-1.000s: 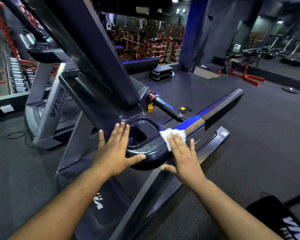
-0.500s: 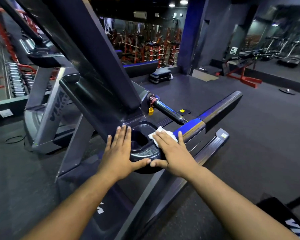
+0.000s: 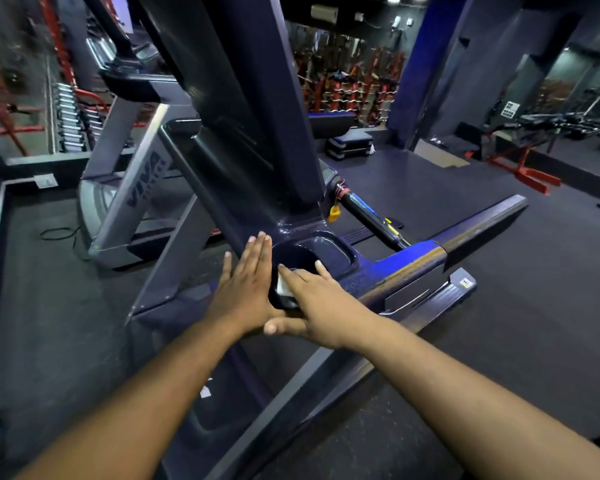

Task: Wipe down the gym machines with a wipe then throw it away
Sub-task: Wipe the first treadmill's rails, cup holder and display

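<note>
Treadmill (image 3: 243, 140): dark console, cup holder (image 3: 312, 252), blue handrail (image 3: 416, 254). Wipe (image 3: 284, 285): white, on the cup holder's near rim, under the right hand (image 3: 321, 306), fingers straight, pressing it flat. Left hand (image 3: 248, 289): flat, fingers together, resting on the console just beside the holder. Thumbs touching.

2 hands (image 3: 253, 289), 1 wipe (image 3: 283, 285), 2 treadmills (image 3: 243, 140).
</note>
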Demonstrator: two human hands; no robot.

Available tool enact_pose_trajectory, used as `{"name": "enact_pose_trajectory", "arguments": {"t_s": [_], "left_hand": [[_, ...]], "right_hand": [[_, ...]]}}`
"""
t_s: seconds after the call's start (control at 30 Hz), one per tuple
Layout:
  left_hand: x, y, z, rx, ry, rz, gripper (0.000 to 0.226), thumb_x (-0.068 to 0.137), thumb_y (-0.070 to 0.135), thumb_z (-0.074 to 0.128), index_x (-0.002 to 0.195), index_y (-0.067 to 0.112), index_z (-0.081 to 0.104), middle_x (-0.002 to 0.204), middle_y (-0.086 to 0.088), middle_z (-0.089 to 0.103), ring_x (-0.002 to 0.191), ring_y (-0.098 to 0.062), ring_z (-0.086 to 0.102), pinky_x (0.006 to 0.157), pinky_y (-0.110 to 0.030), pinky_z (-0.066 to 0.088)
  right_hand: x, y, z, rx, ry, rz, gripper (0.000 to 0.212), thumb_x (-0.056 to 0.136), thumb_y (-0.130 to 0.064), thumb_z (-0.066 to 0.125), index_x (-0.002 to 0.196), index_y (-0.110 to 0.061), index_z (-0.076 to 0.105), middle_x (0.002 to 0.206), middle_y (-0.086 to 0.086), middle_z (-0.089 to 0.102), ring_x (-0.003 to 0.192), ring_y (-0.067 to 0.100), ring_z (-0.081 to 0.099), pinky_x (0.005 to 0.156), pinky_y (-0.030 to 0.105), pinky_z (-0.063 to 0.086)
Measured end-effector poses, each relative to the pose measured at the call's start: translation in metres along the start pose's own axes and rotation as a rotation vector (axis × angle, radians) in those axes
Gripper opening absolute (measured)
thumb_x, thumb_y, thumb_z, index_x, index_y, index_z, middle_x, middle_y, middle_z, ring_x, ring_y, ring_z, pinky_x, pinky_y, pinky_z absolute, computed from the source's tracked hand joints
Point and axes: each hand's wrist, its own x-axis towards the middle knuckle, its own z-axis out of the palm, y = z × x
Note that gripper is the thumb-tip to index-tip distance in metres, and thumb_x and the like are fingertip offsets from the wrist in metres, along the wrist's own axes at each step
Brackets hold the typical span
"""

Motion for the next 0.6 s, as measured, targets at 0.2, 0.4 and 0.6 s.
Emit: {"name": "enact_pose_trajectory", "arguments": {"t_s": [0.2, 0.4, 0.6], "left_hand": [[-0.002, -0.004, -0.003, -0.008, -0.023, 0.012, 0.163, 0.036, 0.113, 0.023, 0.156, 0.017, -0.031, 0.163, 0.006, -0.036, 0.149, -0.009, -0.034, 0.124, -0.052, -0.016], [-0.001, -0.002, -0.006, -0.001, -0.056, 0.012, 0.159, 0.044, 0.111, 0.035, 0.155, 0.019, -0.032, 0.164, 0.006, -0.036, 0.148, -0.008, -0.036, 0.123, -0.053, -0.017], [-0.003, -0.001, -0.007, 0.01, -0.054, 0.003, 0.157, 0.046, 0.11, 0.037, 0.156, 0.019, -0.03, 0.165, 0.006, -0.034, 0.148, -0.008, -0.035, 0.123, -0.054, -0.016]], "right_hand": [[-0.025, 0.046, -0.011, -0.202, -0.016, -0.139, 0.119, 0.068, -0.093, 0.041, 0.159, -0.018, 0.027, 0.149, -0.002, 0.045, 0.143, 0.014, 0.036, 0.125, 0.047, 0.01], [0.006, 0.094, -0.048, -0.303, -0.259, -0.044, 0.122, 0.064, -0.101, 0.011, 0.162, -0.029, 0.01, 0.17, -0.01, -0.003, 0.155, 0.006, -0.005, 0.122, 0.059, -0.009], [0.019, 0.078, -0.044, -0.269, -0.284, 0.031, 0.125, 0.06, -0.102, 0.004, 0.16, -0.029, 0.021, 0.169, -0.012, -0.008, 0.155, 0.008, -0.001, 0.123, 0.06, -0.002]]}}
